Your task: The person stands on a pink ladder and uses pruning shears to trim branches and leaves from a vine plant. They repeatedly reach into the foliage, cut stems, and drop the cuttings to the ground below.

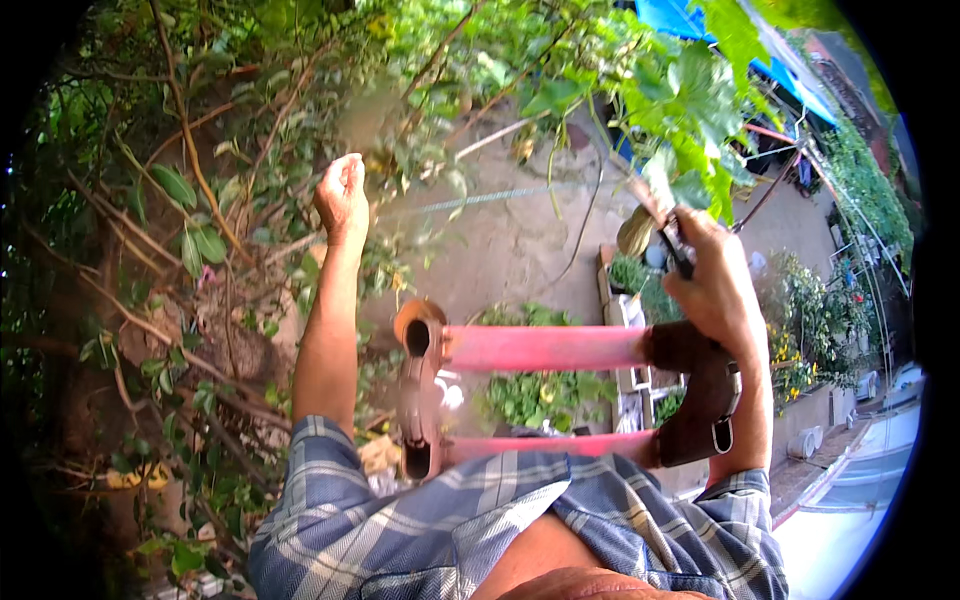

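My left hand [343, 196] is raised among the leafy branches, its fingers curled in, and I see nothing held in them. In my right hand [712, 277] is a bladed hand tool [673, 244] with a dark handle. Its blade is blurred and points up toward broad green vine leaves [686, 90]. A ribbed gourd [635, 231] shows just left of that hand. Between my forearms stands the top of a metal ladder with pink rungs [544, 347] and brown hollow rails [690, 412], close against my plaid shirt [420, 525].
Woody branches [187, 142] crowd the left side. A greenish rope [480, 199] and a thin dark hose or cable [589, 232] cross above the concrete ground [510, 255] far below. Planter beds [619, 337] lie beneath, with a blue tarp [675, 19] at upper right.
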Motion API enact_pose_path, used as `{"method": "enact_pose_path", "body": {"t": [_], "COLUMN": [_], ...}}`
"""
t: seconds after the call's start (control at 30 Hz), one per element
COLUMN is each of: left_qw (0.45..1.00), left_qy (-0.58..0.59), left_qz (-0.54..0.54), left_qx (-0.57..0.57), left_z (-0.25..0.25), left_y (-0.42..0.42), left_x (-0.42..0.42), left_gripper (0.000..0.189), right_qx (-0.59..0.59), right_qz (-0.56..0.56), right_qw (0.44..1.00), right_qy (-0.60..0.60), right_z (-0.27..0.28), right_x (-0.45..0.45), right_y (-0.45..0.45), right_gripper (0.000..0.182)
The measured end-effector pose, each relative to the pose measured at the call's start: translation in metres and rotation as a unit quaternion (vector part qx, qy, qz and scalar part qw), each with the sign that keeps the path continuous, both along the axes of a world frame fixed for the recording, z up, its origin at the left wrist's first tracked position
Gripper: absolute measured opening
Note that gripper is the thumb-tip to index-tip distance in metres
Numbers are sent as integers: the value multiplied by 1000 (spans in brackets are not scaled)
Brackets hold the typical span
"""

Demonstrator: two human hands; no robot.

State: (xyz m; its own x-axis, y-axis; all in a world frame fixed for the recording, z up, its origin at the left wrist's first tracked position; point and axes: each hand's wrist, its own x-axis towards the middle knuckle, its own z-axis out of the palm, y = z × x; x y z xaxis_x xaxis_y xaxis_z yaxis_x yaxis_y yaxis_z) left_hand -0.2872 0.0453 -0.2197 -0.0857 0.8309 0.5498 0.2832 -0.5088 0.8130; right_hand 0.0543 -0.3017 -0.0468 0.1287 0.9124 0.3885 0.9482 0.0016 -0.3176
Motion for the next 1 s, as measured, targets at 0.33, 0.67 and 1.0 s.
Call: {"method": "enact_pose_path", "body": {"t": [0.33,0.67,1.0], "left_qw": [976,955,900], "left_qy": [160,272,373], "left_qz": [-65,-60,-148], "left_qx": [135,106,171], "left_z": [87,80,15], "left_y": [103,13,-112], "left_x": [120,164,145], "left_gripper": [62,53,36], "right_qx": [-97,-75,-56], "right_qz": [45,58,78], "right_qw": [994,995,994], "right_qy": [-14,-36,-56], "right_z": [4,-3,-4], "right_x": [2,7,11], "right_y": [-3,-7,-2], "right_gripper": [56,56,39]}}
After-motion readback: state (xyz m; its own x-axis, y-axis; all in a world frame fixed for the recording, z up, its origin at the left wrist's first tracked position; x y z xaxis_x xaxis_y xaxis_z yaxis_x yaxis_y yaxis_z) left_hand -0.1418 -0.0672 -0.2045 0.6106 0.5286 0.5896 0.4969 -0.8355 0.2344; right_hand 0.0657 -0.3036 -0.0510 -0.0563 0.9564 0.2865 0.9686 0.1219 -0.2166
